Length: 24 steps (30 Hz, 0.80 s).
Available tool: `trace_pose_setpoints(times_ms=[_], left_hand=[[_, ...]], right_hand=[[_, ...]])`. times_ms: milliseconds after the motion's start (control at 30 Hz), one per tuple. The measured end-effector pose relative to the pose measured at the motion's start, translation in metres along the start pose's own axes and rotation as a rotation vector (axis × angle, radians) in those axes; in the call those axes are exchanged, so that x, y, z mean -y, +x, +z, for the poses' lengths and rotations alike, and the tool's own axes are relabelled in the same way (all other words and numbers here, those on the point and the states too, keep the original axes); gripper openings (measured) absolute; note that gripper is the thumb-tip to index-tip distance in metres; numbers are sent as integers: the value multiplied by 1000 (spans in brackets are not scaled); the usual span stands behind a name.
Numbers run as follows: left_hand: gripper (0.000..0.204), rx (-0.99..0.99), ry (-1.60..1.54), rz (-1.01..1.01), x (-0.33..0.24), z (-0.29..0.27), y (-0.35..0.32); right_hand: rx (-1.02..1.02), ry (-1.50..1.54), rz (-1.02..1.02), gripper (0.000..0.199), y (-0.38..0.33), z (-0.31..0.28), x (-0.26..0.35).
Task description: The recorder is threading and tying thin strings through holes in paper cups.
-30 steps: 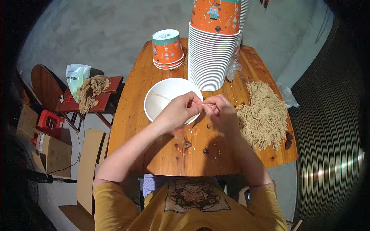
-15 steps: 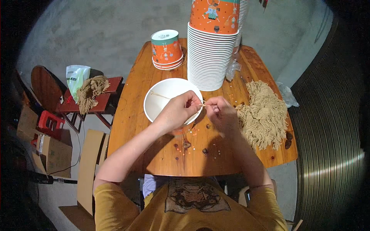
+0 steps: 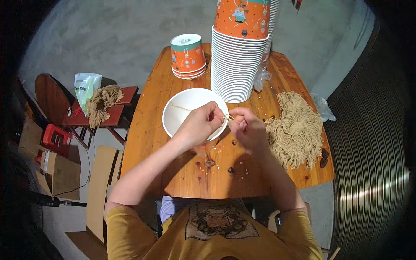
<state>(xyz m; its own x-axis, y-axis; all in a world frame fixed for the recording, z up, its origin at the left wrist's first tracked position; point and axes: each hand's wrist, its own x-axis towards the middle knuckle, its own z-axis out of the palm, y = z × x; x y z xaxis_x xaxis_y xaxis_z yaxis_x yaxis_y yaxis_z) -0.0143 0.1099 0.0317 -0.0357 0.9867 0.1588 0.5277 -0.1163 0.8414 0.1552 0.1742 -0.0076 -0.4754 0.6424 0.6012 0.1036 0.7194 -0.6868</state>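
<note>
Both hands (image 3: 225, 125) on bowl's string (image 3: 184, 107)

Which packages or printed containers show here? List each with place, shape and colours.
Printed paper cups: short stack, table's far left; orange, teal rim.
Tall bucket stack: table's far middle; white rims, orange printed top.
Plastic bag: left stool; white and green.
Cardboard box: floor, lower left; brown.
</note>
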Motion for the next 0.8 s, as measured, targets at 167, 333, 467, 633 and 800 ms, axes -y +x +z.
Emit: trace_pose_setpoints(times_ms=[167, 333, 467, 633, 800], left_hand=[[15, -21, 34, 5, -2, 1, -1], [13, -69, 82, 29, -7, 1, -6], [11, -143, 181, 79, -8, 3, -10], [23, -61, 221, -1, -19, -8, -15], [33, 127, 405, 94, -15, -15, -38]], right_hand=[[-67, -276, -290, 18, 7, 1, -1], [-83, -336, -294, 18, 6, 1, 0], [-41, -278, -299, 15, 3, -2, -4], [38, -81, -251, 13, 3, -14, -8], [-7, -158, -257, 8, 13, -17, 1]])
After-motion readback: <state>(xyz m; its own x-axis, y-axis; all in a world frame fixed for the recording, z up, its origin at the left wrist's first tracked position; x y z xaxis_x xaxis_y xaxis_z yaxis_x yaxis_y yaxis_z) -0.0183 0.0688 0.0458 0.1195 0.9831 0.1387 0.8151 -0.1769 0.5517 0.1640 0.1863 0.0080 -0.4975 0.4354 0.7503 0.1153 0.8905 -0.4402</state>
